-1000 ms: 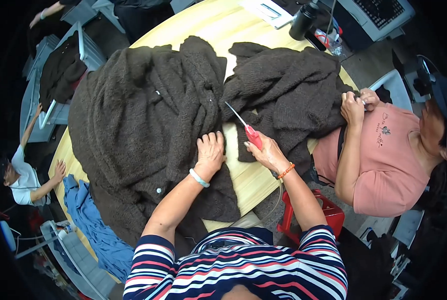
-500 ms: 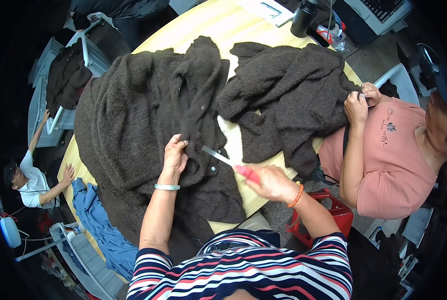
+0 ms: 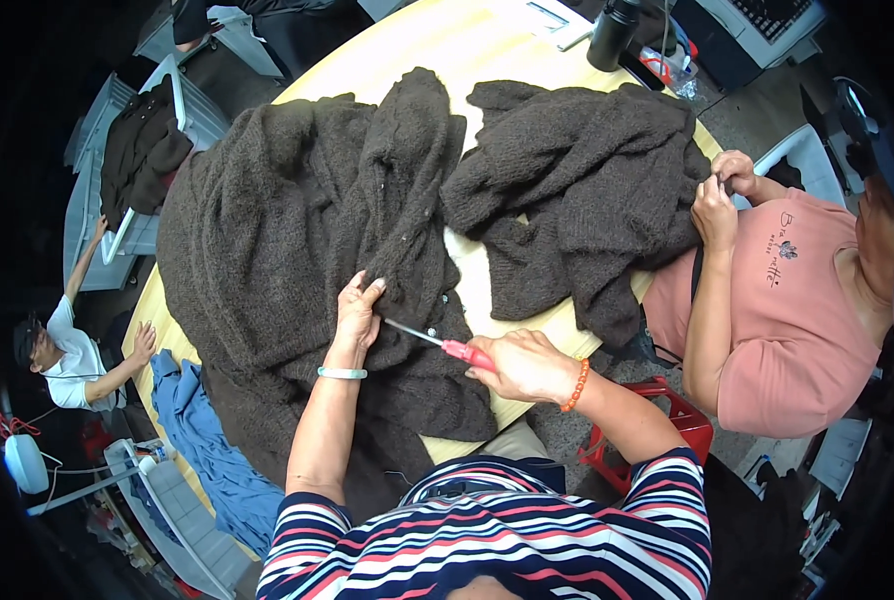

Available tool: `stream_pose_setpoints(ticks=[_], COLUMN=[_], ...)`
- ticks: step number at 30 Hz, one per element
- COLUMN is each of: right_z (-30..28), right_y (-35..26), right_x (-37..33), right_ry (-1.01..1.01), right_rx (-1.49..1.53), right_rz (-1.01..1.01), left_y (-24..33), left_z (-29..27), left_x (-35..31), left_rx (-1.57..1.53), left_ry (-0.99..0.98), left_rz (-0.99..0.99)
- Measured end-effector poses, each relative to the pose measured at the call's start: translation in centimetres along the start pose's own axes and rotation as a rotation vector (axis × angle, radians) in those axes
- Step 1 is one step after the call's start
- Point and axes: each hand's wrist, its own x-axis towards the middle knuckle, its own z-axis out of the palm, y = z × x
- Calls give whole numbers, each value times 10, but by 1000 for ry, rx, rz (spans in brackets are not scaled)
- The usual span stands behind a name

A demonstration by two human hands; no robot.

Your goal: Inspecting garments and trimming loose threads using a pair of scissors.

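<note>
A large dark brown knit garment [image 3: 257, 230] lies heaped on the table in front of me. My left hand [image 3: 358, 315], a pale bangle at its wrist, is closed on a fold of this knit. In my right hand [image 3: 537, 366] is a red-handled tool [image 3: 464, 352] with a slim metal shaft; its exact kind is unclear. The shaft points left, and its tip is at the knit just beside my left fingers. Small light buttons [image 3: 432, 332] show on the garment near the shaft.
A second dark knit garment [image 3: 587, 190] lies to the right, handled by a person in pink [image 3: 767, 320]. Blue cloth [image 3: 202, 440] hangs over the left edge of the table [image 3: 367, 50]. A black bottle [image 3: 613, 35] stands at the back; a red stool [image 3: 657, 420] is below right.
My right hand has shifted slightly left, bringing the tool's tip in against the knit by my left hand. The tool has turned, so its shaft looks narrower. My left hand keeps its grip.
</note>
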Motion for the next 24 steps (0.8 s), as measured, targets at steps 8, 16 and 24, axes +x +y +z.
stream_pose_setpoints(ticks=[8, 16, 24], right_z=[-2, 0, -6], right_y=[24, 42, 56], right_x=[5, 9, -4], right_ry=[28, 71, 118], right_rx=[24, 55, 17], right_rz=[180, 265, 284], left_y=[9, 14, -6], left_z=[16, 105, 68], left_x=[6, 38, 66], left_rx=[1220, 1845, 1433], left_ry=[140, -31, -27], left_rz=[490, 808, 540])
